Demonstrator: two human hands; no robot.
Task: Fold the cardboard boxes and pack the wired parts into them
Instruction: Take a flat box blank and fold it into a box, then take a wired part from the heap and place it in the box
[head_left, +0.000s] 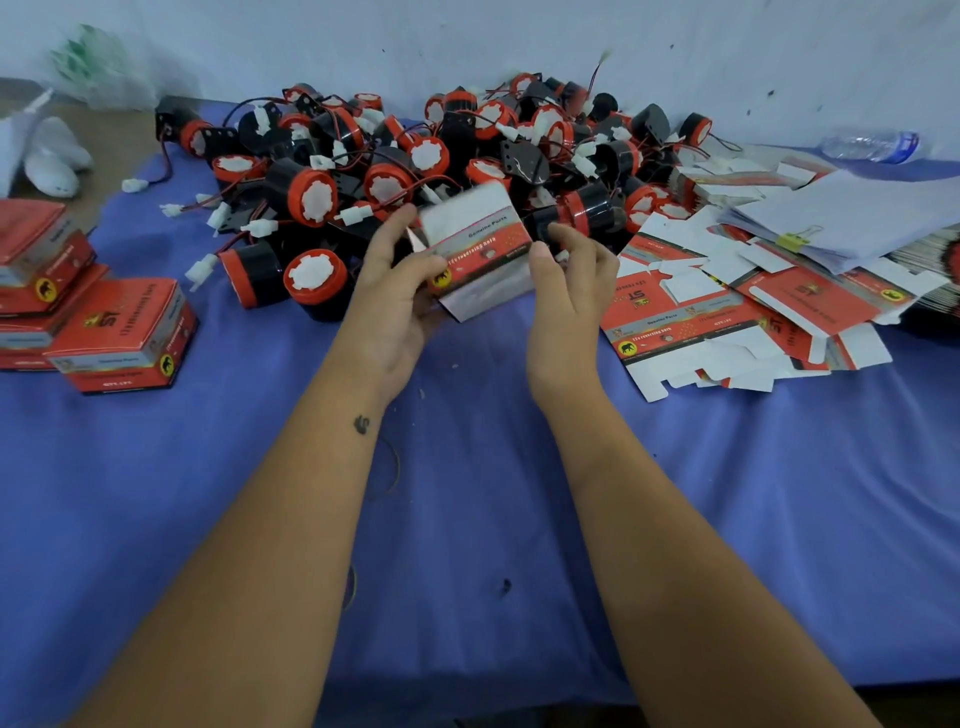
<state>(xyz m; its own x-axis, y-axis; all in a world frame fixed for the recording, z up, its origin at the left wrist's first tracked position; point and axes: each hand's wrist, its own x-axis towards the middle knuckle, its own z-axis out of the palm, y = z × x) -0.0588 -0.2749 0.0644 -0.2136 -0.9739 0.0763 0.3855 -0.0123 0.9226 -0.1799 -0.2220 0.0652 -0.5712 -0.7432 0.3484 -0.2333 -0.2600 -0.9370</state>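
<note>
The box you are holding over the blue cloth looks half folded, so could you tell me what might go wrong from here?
The box, gripped by the left hand and right hand, may crease crookedly. The parts behind have tangled wires, so lifting one might drag others off the pile.

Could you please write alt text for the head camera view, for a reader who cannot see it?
Two hands, left hand and right hand, hold a half-folded red cardboard box above a blue cloth. Behind lies a pile of wired parts; folded boxes sit left, flat boxes right.
</note>
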